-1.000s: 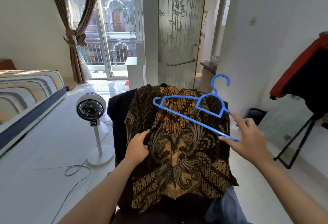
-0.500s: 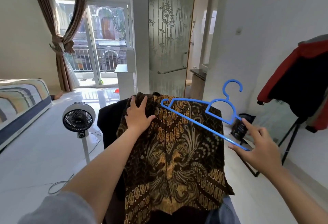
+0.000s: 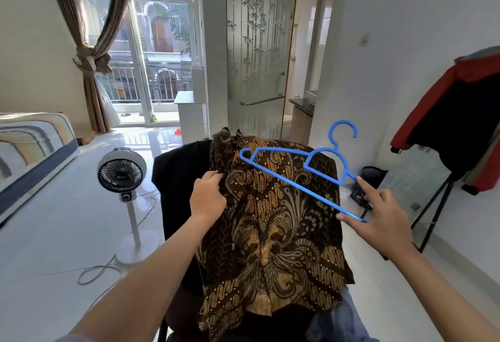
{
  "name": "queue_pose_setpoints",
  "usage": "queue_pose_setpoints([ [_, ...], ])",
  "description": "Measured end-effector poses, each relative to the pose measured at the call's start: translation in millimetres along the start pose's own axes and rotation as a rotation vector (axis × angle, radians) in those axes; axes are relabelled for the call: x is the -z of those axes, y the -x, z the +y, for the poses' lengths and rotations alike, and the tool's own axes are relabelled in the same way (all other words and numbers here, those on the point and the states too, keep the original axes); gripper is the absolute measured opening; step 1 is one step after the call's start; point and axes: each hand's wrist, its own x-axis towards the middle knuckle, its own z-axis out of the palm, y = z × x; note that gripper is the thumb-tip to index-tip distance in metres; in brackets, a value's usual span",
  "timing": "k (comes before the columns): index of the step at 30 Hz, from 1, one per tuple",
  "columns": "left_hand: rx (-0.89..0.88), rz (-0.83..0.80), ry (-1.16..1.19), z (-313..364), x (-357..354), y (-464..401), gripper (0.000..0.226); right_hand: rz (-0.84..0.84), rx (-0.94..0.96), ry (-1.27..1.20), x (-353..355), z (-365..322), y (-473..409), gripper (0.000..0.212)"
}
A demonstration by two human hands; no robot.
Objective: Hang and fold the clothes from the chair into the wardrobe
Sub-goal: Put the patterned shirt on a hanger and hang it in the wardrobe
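The left hand (image 3: 208,196) has its fingers (image 3: 213,176) curled closed onto the left edge of the brown batik shirt (image 3: 273,222), pinching a fold of the cloth. Its bare forearm runs in from 7 o'clock, wrist straight, back of the hand up.

The right hand (image 3: 384,219) holds the blue hanger (image 3: 297,176) by its near end: thumb and forefinger are spread fairly wide, the thumb tip under the lower bar at its right corner, the forefinger stretched up to the shoulder of the hanger at about 1 o'clock from the hand. The other fingers are loosely bent. That forearm comes in from 5 o'clock.

The hanger is tilted, its hook up at 1 o'clock, its far end over the upper middle of the shirt.

The shirt is draped over the back of the chair (image 3: 173,184), at the centre of the view, its hem hanging toward 6 o'clock. A black garment (image 3: 178,168) lies beneath it at 9 o'clock of the shirt, and a bit of blue denim (image 3: 338,322) shows at 5 o'clock.

A standing fan (image 3: 120,176) is on the floor at 9 o'clock of the chair. A red and black jacket (image 3: 460,108) hangs at 3 o'clock.
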Motion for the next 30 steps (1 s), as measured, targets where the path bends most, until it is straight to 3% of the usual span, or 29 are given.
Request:
queue_pose_setpoints([
  [8,0.029,-0.150,-0.166,-0.8,1.2,40.7,0.043,-0.041,0.037,-0.042,3.3,7.6,-4.9,0.097],
  [15,0.026,-0.014,-0.092,28.8,3.3,7.4,0.055,-0.021,0.012,-0.012,5.8,19.4,-9.0,0.097],
  [20,0.136,-0.152,-0.131,45.2,-3.4,-29.7,0.058,-0.051,0.055,0.029,5.4,26.6,-11.3,0.096],
  [23,0.212,-0.115,-0.058,41.7,-9.1,-36.9,0.046,-0.049,0.076,0.017,2.8,27.0,-11.5,0.094],
  [30,0.193,0.000,0.083,16.8,-2.4,-8.8,0.031,-0.036,0.090,-0.005,-8.5,25.7,-14.0,0.094],
])
